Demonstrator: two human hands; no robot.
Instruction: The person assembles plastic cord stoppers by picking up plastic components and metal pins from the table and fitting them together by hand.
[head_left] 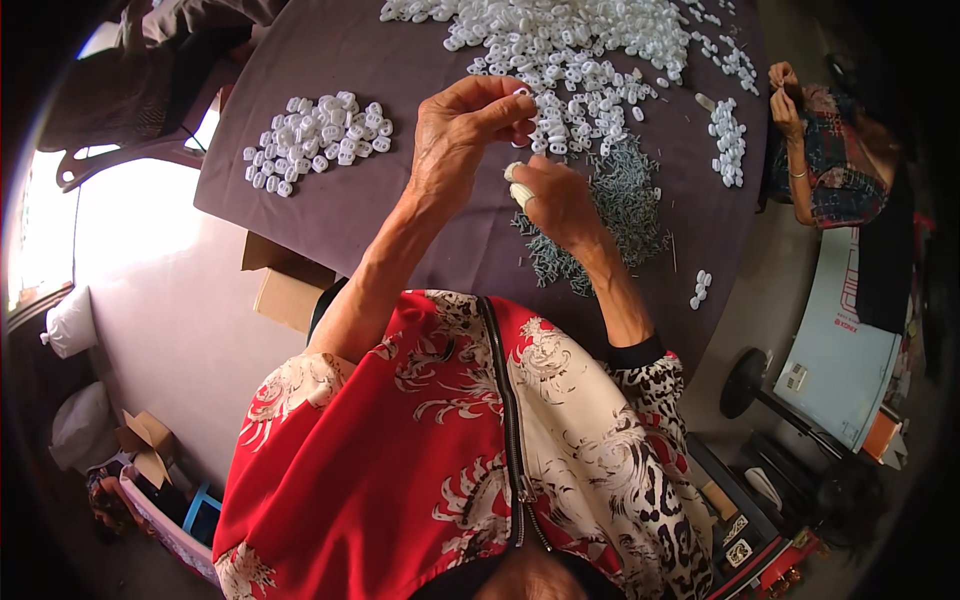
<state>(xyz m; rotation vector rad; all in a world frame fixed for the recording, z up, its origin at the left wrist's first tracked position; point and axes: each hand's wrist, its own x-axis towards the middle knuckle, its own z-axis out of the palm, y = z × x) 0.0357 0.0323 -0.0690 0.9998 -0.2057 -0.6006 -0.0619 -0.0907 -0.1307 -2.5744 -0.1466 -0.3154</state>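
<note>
My left hand [462, 128] is raised over the table, thumb and fingers pinched on a small white plastic piece at the fingertips. Just below and to the right, my right hand [558, 200] is closed, with pale coverings [519, 186] on its fingers. Whatever it may hold is too small or hidden to make out. Under and beside that hand spreads a pile of small grey screws [625, 200]. Beyond both hands lies a large heap of white oval plastic pieces [590, 45]. A smaller pile of similar pieces [320, 140] sits at the left.
A dark cloth covers the table [430, 240]. More white pieces [728, 140] lie near its right edge, with a few [701, 289] closer to me. Another person [835, 150] sits at the right. An open cardboard box [288, 290] stands below the table's left edge.
</note>
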